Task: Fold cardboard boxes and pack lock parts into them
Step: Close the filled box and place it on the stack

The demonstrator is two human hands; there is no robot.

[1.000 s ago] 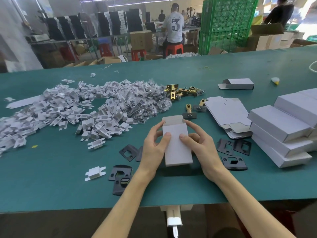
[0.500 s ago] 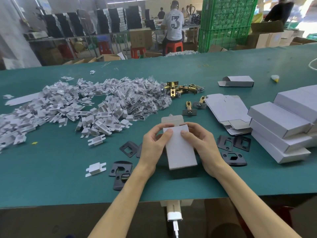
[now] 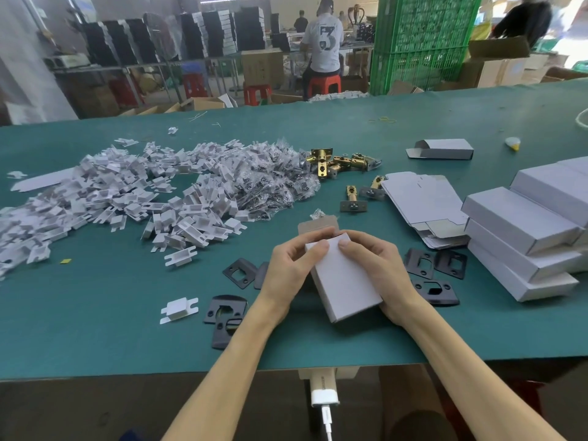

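Above the tabletop, my left hand and right hand grip the white box. Judged light, thin-walled, crushable: hold by side edges, thumbs near the open flap.

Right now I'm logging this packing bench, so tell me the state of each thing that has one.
Box in hands: folded up, far end flap open.
Left hand: gripping the box.
Right hand: gripping the box.
Box at the back: lying down, left end open.
Flat boxes: unfolded, stacked.
Stacked boxes: folded, piled on the right.
Brass latches: loose, unpacked.
Black plates: loose on the table.
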